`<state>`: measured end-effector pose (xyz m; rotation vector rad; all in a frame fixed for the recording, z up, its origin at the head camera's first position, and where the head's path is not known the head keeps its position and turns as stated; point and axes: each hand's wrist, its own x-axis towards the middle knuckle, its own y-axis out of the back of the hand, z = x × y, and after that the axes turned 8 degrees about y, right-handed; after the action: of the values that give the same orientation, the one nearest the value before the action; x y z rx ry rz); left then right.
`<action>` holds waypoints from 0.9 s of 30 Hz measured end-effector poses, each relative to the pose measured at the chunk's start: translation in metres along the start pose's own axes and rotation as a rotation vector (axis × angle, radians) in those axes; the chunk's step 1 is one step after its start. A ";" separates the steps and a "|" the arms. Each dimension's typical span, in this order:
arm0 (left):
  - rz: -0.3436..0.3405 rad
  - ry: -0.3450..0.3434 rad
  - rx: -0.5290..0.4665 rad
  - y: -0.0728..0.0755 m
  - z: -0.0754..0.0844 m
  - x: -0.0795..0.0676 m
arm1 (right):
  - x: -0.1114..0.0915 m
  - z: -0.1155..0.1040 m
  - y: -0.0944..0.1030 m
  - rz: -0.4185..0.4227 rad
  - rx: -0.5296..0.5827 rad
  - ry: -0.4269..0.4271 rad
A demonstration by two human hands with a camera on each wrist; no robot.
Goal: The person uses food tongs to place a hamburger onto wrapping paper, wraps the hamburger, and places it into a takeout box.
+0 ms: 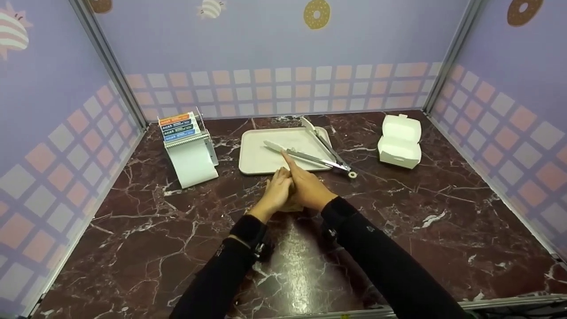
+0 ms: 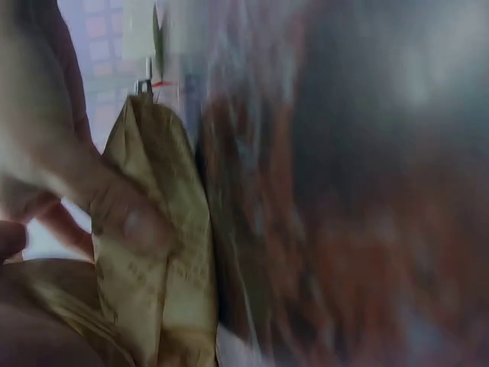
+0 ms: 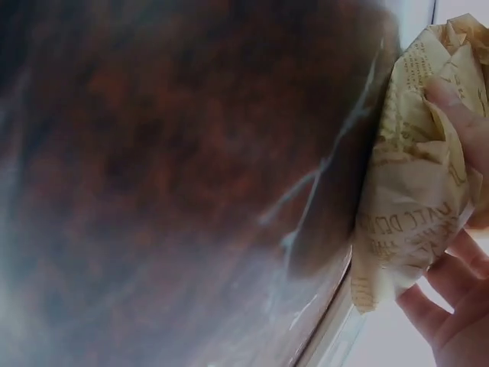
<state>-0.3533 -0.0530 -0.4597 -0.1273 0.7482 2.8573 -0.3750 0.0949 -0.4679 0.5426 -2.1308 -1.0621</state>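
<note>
Close over the table, both hands press round a bundle wrapped in printed brown paper (image 1: 291, 207). My left hand (image 1: 275, 191) lies along its left side, and my right hand (image 1: 310, 188) covers its right side with one finger pointing away toward the tray. In the left wrist view a thumb presses the creased paper wrapper (image 2: 183, 252). The right wrist view has the folded, lettered wrapper (image 3: 412, 191) between a thumb above and fingers below. What the paper encloses is hidden.
Beyond the hands, a pale tray (image 1: 252, 155) carries metal tongs (image 1: 310, 158) lying spread, their ringed end over the near edge. A dispenser of boxed rolls (image 1: 179, 128) with a hanging white sheet stands left. An open white clamshell box (image 1: 401, 141) stands right. Patterned walls enclose the marbled table.
</note>
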 end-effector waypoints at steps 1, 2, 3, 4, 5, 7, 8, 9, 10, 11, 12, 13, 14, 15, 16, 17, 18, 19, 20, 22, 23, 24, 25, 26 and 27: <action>-0.001 0.000 0.041 -0.001 0.001 0.001 | 0.000 0.001 0.000 0.005 0.013 -0.013; 0.003 0.009 0.071 -0.002 0.001 0.001 | 0.001 0.002 -0.001 0.009 0.028 -0.025; 0.004 0.031 0.075 -0.002 0.002 0.001 | 0.001 0.003 -0.001 0.010 0.044 -0.037; 0.012 0.053 0.077 -0.003 0.003 0.001 | 0.001 0.004 -0.001 0.015 0.066 -0.041; 0.020 0.059 0.099 -0.004 0.004 0.001 | 0.000 0.006 0.000 0.015 0.086 -0.042; 0.037 0.078 0.119 -0.006 0.006 0.002 | 0.000 0.011 0.002 0.008 0.130 -0.032; 0.046 0.083 0.141 -0.007 0.006 0.001 | -0.001 0.013 0.004 -0.003 0.154 -0.029; 0.054 0.090 0.165 -0.008 0.006 0.001 | -0.001 0.014 0.008 -0.022 0.181 -0.029; 0.061 0.100 0.185 -0.009 0.006 0.000 | -0.002 0.016 0.011 -0.044 0.215 -0.029; 0.065 0.108 0.201 -0.010 0.006 0.000 | -0.003 0.017 0.015 -0.072 0.250 -0.031; 0.067 0.121 0.202 -0.010 0.006 -0.001 | -0.004 0.018 0.018 -0.102 0.301 -0.033; 0.068 0.131 0.203 -0.011 0.006 -0.001 | -0.005 0.019 0.022 -0.130 0.368 -0.042; 0.069 0.137 0.198 -0.012 0.005 -0.001 | -0.007 0.020 0.025 -0.148 0.430 -0.057; 0.069 0.142 0.190 -0.012 0.005 -0.001 | -0.007 0.020 0.028 -0.153 0.477 -0.075; 0.069 0.141 0.187 -0.013 0.005 -0.001 | -0.008 0.021 0.031 -0.140 0.503 -0.092; 0.070 0.134 0.178 -0.014 0.003 0.003 | -0.008 0.021 0.033 -0.110 0.496 -0.110; 0.070 0.130 0.169 -0.014 0.002 0.004 | -0.008 0.021 0.034 -0.074 0.464 -0.131; 0.069 0.132 0.160 -0.014 0.002 0.004 | -0.008 0.021 0.035 -0.033 0.409 -0.157; 0.069 0.131 0.155 -0.015 0.001 0.005 | -0.008 0.020 0.036 0.001 0.333 -0.188; 0.070 0.136 0.151 -0.015 0.001 0.005 | -0.007 0.019 0.035 0.019 0.211 -0.257; 0.070 0.138 0.147 -0.016 0.001 0.005 | -0.007 0.018 0.034 0.002 0.170 -0.285; 0.071 0.142 0.149 -0.015 0.004 0.002 | -0.007 0.016 0.034 -0.022 0.157 -0.307; 0.072 0.144 0.149 -0.014 0.005 0.001 | -0.006 0.015 0.033 -0.046 0.171 -0.329; 0.075 0.139 0.150 -0.014 0.006 0.001 | -0.006 0.013 0.033 -0.068 0.190 -0.346; 0.076 0.135 0.150 -0.014 0.007 0.000 | -0.006 0.012 0.033 -0.088 0.210 -0.365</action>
<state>-0.3507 -0.0378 -0.4605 -0.2782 1.0119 2.8727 -0.3815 0.1237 -0.4489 0.5799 -2.5797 -1.0545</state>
